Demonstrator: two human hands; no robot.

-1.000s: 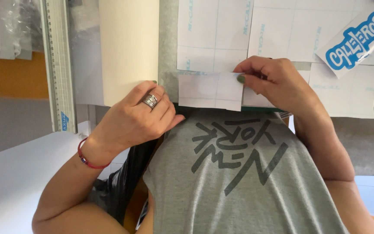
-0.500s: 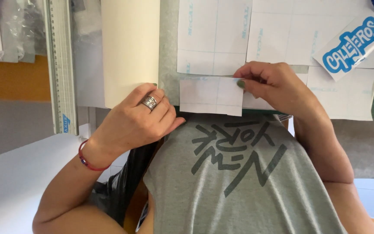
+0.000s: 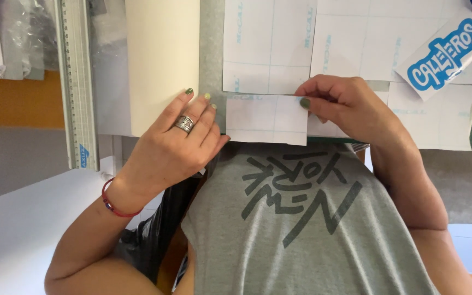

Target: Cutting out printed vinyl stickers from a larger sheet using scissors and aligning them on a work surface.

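- My right hand [image 3: 350,109] has its fingers pinched together on the right edge of a small gridded backing sheet [image 3: 267,119], thumb on top; the sheet lies at the near edge of the worktop [image 3: 212,65], right against my grey shirt [image 3: 312,218].
- My left hand [image 3: 178,145] lies flat, fingers a little apart and gripping nothing, fingertips on the lower corner of a cream sheet [image 3: 162,60], just beside the small sheet's left edge.
- I think the small sheet could slide off the near edge into my lap, since part of it seems to overhang and only one side is held.
- A skewed pull with the pinch might curl or crease it, as the left side lies free.
- Larger gridded sheets [image 3: 269,43] touch its top edge, so pushing away from me could ruck them or shift them out of line.
- The blue-and-white sticker [image 3: 448,49] lies well to the right, apart from my fingers.
- A metal ruler [image 3: 76,82] runs along the left, beyond the cream sheet; bare worktop shows only in a narrow grey strip between the cream sheet and the gridded ones.
- Room to move seems best sideways.
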